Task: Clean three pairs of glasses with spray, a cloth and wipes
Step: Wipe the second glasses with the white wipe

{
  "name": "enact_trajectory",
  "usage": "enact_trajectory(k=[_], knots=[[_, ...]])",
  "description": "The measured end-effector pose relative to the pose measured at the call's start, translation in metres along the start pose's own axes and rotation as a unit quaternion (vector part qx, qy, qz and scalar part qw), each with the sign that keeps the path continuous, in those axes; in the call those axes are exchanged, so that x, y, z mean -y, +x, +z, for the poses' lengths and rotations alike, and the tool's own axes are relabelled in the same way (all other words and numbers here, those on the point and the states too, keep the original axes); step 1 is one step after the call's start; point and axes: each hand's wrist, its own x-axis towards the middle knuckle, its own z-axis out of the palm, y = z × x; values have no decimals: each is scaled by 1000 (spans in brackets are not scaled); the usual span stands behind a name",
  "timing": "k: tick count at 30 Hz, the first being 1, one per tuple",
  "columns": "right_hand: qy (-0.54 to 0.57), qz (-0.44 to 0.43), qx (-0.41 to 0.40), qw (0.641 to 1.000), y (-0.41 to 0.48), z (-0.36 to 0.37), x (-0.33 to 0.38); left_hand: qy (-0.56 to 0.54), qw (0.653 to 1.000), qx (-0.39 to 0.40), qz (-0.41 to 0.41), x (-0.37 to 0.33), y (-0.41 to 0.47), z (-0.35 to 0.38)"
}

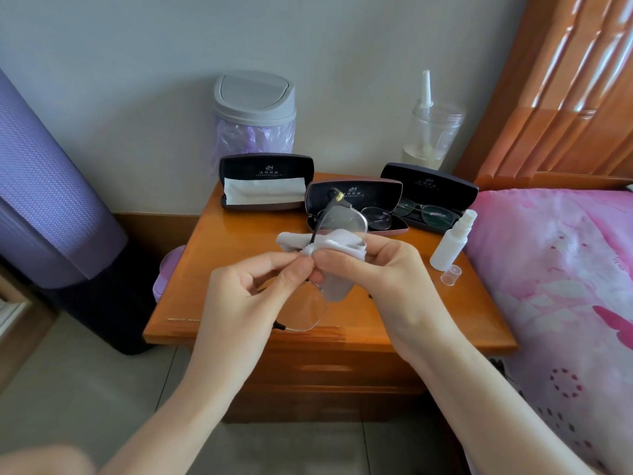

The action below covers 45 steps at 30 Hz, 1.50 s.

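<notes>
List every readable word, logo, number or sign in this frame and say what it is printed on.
"CM"-like logo: inside the lid of the left glasses case; reading uncertain.
Line of characters under that logo: too small to read.
Middle glasses case lid: similar logo and line, too blurred to read.
Right glasses case lid: similar print, too blurred to read.
Spray bottle: no label visible.

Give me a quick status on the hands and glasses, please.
Left hand pinching glasses at the bridge. Right hand rubbing cloth on a lens. Two more pairs in open cases. Nothing in the way.
</notes>
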Motion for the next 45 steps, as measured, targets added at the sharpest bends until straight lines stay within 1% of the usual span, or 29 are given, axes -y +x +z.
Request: enact_trajectory(k=[5,9,12,15,18,24,29,34,40,45], knots=[[21,-11,-21,999,2,4,-2,25,1000,10,11,-1,1,-1],[47,-15,-24,998,1,3,-1,11,1000,1,11,1,-1,1],[58,-7,-47,997,2,2,-1,6,1000,3,14,1,-2,4],[95,6,-79,992,4,0,1,17,1000,12,18,1,-3,8],[118,16,-86,989,3,1,0,20,1000,13,16,2,-3,10],[42,-6,-50,998,1,3,-3,25,999,2,20,2,-2,8],[-20,-28,-10,999,-1,4,-5,4,1000,-11,12,1,0,3],[1,-28,-35,999,1,5,-4,18,1000,3,15,0,-1,0],[43,-1,-76,996,7,4,-1,18,1000,5,14,-1,-3,3],[47,-9,-98,994,6,0,4,-6,1000,-16,2,0,-6,9]])
